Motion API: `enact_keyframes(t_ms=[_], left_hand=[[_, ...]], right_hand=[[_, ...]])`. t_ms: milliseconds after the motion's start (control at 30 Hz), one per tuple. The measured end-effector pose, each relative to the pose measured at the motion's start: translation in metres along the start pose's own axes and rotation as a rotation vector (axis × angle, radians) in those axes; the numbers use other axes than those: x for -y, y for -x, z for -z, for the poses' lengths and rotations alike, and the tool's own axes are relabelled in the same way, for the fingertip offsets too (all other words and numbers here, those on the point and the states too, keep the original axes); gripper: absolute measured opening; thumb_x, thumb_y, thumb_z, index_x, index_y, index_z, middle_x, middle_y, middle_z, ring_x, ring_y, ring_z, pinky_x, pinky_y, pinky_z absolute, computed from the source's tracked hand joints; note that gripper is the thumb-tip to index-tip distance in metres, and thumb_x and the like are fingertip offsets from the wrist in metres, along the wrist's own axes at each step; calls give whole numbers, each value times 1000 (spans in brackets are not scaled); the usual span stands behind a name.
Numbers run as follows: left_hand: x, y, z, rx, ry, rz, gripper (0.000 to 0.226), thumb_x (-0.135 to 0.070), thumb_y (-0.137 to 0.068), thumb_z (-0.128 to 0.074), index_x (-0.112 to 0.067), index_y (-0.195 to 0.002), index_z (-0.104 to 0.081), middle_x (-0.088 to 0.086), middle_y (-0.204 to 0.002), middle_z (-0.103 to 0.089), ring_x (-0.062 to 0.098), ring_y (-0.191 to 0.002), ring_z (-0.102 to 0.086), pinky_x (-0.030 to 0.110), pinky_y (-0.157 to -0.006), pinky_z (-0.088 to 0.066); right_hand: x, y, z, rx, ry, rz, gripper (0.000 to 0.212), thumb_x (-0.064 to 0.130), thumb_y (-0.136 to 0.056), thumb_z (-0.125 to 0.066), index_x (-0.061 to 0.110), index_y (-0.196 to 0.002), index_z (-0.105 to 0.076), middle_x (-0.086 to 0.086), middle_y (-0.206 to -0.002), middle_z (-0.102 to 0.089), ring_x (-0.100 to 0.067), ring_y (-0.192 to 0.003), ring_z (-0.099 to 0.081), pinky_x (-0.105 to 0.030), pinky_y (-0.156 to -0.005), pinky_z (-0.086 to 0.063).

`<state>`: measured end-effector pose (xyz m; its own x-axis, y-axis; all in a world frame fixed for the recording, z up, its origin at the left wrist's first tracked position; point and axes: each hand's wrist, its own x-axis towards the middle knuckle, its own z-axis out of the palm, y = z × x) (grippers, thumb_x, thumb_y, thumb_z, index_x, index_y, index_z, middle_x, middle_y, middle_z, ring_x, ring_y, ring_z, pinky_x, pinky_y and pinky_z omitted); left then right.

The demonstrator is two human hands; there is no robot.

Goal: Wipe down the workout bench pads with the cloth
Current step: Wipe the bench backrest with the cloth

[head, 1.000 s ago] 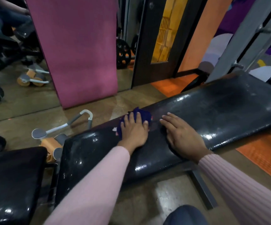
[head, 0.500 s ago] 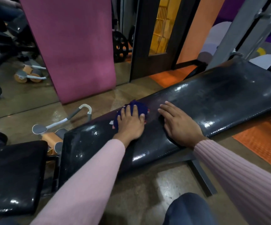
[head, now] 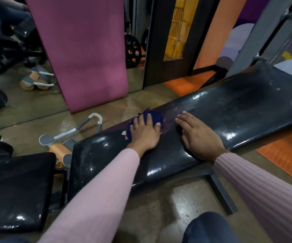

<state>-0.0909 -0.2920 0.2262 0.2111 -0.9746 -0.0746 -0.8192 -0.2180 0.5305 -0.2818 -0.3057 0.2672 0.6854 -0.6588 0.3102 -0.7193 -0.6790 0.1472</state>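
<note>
Pressing the blue cloth [head: 154, 118] flat at the far edge of the long bench pad [head: 229, 120], the left hand [head: 144, 133] lay spread; the right hand [head: 200, 135] rested spread beside it.

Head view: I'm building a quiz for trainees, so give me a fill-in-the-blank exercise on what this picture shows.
1. The left hand presses a cloth coloured dark ____.
2. The right hand lies flat on the long bench pad, holding ____.
3. The mat standing behind the bench is ____.
4. The smaller seat pad lies toward the picture's ____ edge.

Missing words: blue; nothing; pink; left
</note>
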Motion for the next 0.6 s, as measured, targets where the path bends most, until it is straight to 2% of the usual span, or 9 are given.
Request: enact_keyframes(t_ms=[67, 133, 300, 367, 600], left_hand=[[21, -6, 7, 5, 23, 122, 62, -48, -98, -20, -17, -151, -9, 11, -158, -5, 31, -144, 0, 49, -116, -3], [28, 10, 4, 8, 7, 156, 62, -48, -99, -19, -17, -152, -5, 11, -159, 0, 31, -144, 4, 48, -116, -1], [-11, 53, -17, 8, -81, -78, 63, -47, -99, -18, -17, -151, 2, 12, -158, 11, 32, -144, 13, 48, -115, 4], [-23, 41, -16, 15, -54, -93, 64, -48, -99, -18, -17, -151, 2, 11, -158, 11, 31, -144, 13, 48, -115, 5], [18, -3, 7, 14, 14, 138, 62, -47, -99, -19, -17, -151, -4, 12, -158, -2, 33, -144, 2, 49, -116, -1]], right_hand=[[0, 0, -1, -1, 11, -10, 55, 27, -89, -31, 3, -133, -52, -12, -140, -50, -24, -138, -37, -37, -115, -30], [0, 1, -1, -11, 14, -8, 54, 27, -89, -31, 3, -133, -53, -12, -140, -51, -24, -138, -37, -37, -114, -30], [2, 0, 2, -6, 10, 4, 53, 25, -89, -32, 1, -130, -55, -14, -138, -52, -26, -136, -39, -39, -113, -33], [2, 0, 1, -3, 24, 6, 53, 25, -88, -33, 0, -129, -56, -15, -136, -54, -26, -135, -41, -39, -113, -33], [2, 2, 4, 12, 36, -26, 55, 28, -89, -30, 3, -131, -55, -11, -138, -53, -24, -136, -40, -39, -113, -34]])
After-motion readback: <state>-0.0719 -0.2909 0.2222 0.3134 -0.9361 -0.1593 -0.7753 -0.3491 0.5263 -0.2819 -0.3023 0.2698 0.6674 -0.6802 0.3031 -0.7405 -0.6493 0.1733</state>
